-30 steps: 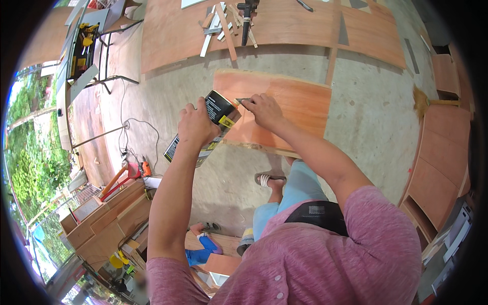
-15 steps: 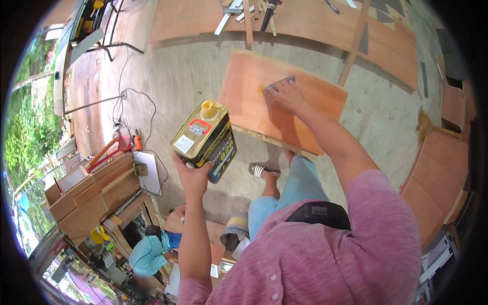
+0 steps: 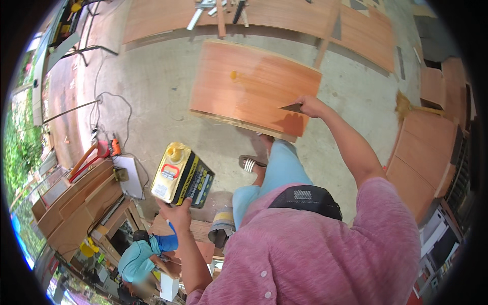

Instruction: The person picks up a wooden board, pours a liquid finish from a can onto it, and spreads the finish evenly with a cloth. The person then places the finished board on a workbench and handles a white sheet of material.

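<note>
While gripping a rectangular metal can low down in the left hand, holding it clear of the wooden panel, out beyond the near left corner! With fingers spread to the can's width and curled round its lower end (cannot tell the placing of those hidden behind). On top, showing a red handle and a yellow-smeared spout.

Across now with the right hand, pinching a flat dark scraper over the surface, close to the right edge and toward the near right corner, with fingers folded nearly closed on it and blade pointing left. Cannot tell if touching. And look at that yellow blob on the surface, nearer the left edge, roughly midway between far and near!

Past the near edge, catching a striped sandal on the floor; past the right edge, a broom; well off the near left corner, a person in turquoise, bent forward.
</note>
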### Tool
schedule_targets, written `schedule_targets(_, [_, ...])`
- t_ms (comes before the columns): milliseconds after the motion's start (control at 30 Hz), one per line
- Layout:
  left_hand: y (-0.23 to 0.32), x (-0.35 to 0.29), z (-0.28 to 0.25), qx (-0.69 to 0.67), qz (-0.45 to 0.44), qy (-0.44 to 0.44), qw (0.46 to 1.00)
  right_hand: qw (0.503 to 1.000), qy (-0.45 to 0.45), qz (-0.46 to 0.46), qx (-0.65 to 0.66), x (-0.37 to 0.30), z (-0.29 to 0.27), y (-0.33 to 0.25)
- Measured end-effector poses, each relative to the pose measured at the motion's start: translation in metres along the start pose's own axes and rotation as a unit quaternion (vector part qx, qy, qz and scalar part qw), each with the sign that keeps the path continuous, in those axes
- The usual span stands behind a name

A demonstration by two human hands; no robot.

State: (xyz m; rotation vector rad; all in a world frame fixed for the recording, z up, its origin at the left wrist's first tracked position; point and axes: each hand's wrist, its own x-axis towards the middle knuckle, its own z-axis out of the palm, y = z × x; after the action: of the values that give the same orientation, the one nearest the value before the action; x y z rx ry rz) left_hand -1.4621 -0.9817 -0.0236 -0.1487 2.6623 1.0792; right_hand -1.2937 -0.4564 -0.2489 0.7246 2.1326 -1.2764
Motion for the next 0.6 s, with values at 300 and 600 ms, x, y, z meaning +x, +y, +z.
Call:
schedule_targets(300, [-0.037, -0.026, -0.007, -0.081, 0.013, -0.067, 0.994, 0.989, 0.141, 0.024, 0.024, -0.091, 0.049, 0.080])
schedule_targets(600, [-0.059, -0.066, -0.025, -0.032, 0.027, -0.063, 0.997, 0.918, 0.300, -0.004, -0.259, -0.120, 0.142, 0.080])
